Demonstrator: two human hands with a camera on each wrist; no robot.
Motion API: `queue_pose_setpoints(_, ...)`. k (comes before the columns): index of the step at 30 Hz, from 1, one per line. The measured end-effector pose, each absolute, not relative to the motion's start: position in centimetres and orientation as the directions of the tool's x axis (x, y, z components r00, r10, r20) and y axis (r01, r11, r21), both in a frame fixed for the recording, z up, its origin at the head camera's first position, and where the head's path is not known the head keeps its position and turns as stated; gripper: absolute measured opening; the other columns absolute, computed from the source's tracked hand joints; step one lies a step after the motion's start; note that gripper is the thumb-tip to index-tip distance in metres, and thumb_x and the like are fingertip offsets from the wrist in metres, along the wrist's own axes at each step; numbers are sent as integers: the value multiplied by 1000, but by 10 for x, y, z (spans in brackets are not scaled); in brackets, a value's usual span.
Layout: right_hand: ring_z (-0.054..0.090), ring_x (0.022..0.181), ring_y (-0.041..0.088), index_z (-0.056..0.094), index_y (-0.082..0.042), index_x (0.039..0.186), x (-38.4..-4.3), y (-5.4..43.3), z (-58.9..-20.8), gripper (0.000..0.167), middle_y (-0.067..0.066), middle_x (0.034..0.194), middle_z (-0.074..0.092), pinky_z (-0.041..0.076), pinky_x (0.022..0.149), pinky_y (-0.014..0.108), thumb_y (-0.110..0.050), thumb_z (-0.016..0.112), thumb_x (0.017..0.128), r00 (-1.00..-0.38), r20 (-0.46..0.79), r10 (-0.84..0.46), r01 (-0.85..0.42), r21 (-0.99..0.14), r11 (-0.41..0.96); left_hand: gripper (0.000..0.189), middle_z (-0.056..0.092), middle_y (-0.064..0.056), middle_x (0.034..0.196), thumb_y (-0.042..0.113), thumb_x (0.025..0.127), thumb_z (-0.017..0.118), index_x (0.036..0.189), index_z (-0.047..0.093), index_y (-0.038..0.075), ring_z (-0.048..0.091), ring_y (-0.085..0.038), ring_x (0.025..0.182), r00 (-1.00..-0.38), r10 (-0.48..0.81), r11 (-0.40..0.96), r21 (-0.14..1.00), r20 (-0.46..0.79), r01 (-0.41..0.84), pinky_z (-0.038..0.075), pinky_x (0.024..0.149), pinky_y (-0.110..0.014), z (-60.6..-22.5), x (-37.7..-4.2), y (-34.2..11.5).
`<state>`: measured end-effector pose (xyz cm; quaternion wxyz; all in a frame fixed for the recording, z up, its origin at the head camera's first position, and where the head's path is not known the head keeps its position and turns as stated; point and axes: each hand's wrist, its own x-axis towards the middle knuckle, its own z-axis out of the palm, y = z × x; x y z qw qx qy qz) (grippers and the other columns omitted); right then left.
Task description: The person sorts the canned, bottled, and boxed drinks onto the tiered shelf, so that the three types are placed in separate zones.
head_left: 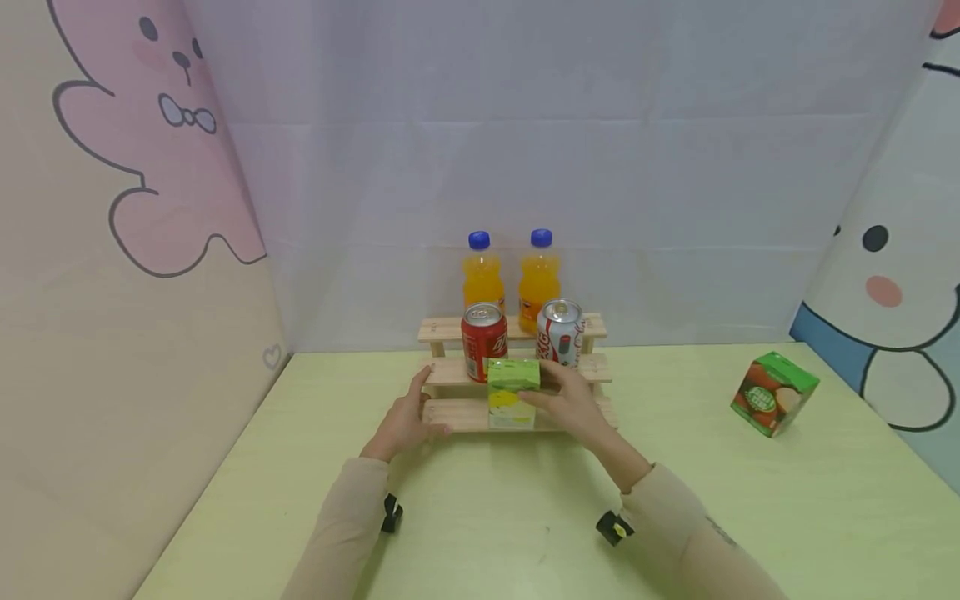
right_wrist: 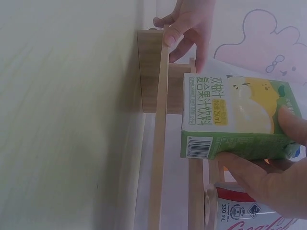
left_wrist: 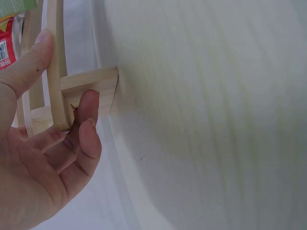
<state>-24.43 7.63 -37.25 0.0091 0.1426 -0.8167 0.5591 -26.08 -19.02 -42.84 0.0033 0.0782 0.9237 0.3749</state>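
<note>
A three-tier wooden rack [head_left: 455,414] stands at the middle of the table. My left hand [head_left: 406,423] grips the left end of its lowest board; in the left wrist view the thumb [left_wrist: 29,64] lies along the board and the other fingers curl about its end. My right hand [head_left: 572,402] holds a green and yellow juice carton [right_wrist: 230,110] upright between thumb and fingers, in front of the lower tiers. Whether its base touches the lowest board cannot be told. Behind it, a red soda can [head_left: 483,342] and a white-and-red soda can [head_left: 559,333] stand on the middle tier.
Two orange drink bottles [head_left: 482,279] with blue caps stand on the top tier. A green and brown carton [head_left: 774,393] is on the table at the right. A pale curtain [head_left: 450,125] hangs behind the rack, and printed panels flank both sides.
</note>
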Motion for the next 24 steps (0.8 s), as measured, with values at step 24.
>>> queue_pose_setpoints(24,53,102,22,56,-8,120,-260,46,-384,47,6,111,60,41,90,40,-12,73,77,-971,155,-181,-209,-918,337,102,54,-25,118,18,69,81,145,14,13,53,-35,105,-989,139,715,685,55,139,39,90,-49,-429,-263,-190)
